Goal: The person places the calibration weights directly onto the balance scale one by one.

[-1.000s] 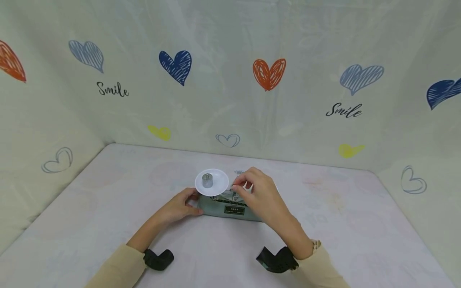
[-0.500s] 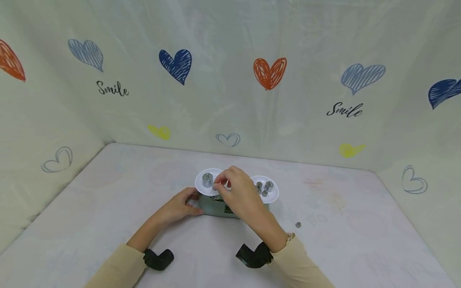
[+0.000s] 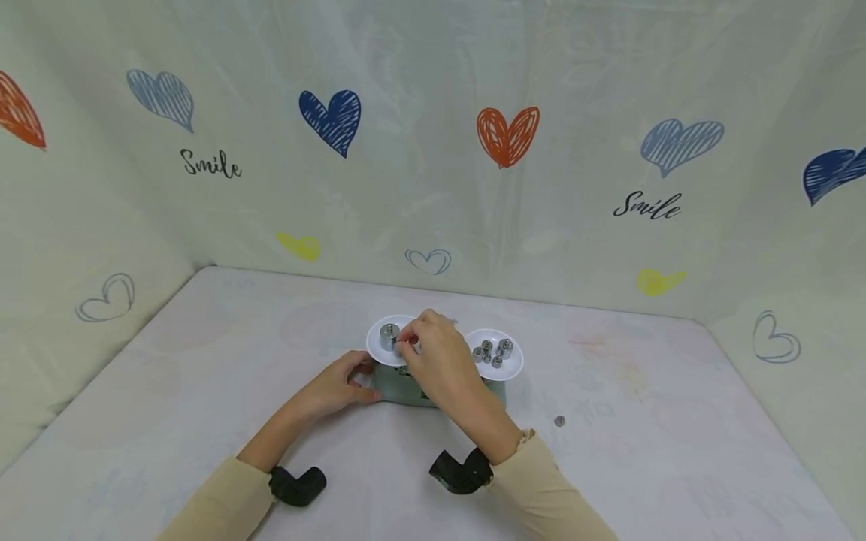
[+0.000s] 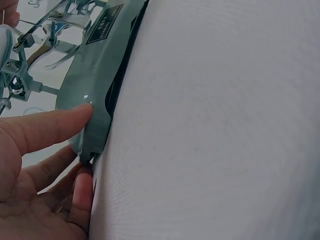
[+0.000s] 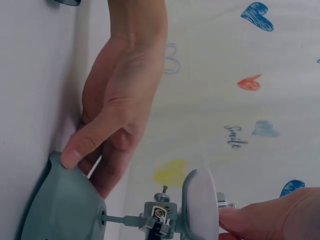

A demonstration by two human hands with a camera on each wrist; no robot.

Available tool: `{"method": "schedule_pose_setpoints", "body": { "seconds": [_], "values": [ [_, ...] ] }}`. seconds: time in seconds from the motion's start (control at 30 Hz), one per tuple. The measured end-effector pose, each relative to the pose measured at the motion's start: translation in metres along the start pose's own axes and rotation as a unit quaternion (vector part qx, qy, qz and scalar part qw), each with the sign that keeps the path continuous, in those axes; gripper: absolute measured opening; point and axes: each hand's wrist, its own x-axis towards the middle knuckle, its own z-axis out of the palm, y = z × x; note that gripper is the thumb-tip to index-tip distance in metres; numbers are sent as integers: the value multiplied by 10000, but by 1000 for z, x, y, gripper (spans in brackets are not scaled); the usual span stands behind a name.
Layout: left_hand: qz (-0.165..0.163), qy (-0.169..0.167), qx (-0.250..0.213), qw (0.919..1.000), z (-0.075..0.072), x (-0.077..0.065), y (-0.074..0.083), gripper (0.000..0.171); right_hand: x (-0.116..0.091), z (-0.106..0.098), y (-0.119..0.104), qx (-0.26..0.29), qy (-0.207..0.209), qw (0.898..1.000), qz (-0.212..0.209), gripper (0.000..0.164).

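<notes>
A green balance scale (image 3: 399, 391) with two white pans stands on the table. My left hand (image 3: 341, 386) grips the left end of its base, thumb on the near face and fingers behind, as the left wrist view shows on the green base (image 4: 92, 75). A large cylindrical metal weight (image 3: 389, 336) sits on the left pan (image 3: 373, 347). Beside it, my right hand (image 3: 443, 364) pinches a small metal weight (image 5: 231, 205) at the pan's surface, mostly hidden by the fingertips. On the right pan (image 3: 516, 368) stand several small metal weights (image 3: 504, 348).
One small loose weight (image 3: 559, 421) lies on the white table (image 3: 649, 451), right of the scale. A light curtain (image 3: 419, 203) printed with hearts hangs behind the table. Black wrist cameras (image 3: 298, 487) sit on both forearms.
My right hand has moved left from over the scale's middle to the left pan, bringing the small weight beside the large one. The right pan has come into view. My left hand stays put.
</notes>
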Motion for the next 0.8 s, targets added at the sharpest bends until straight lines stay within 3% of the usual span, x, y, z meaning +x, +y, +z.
{"method": "schedule_pose_setpoints", "body": {
  "seconds": [0.5,0.8],
  "values": [
    [-111,-39,-33,9999,0,0,1,62,1,12,0,-369,-108,9992,-67,9],
    [-208,5,-35,9998,0,0,1,61,0,9,-1,-292,-12,9994,-163,9]
  ]
}}
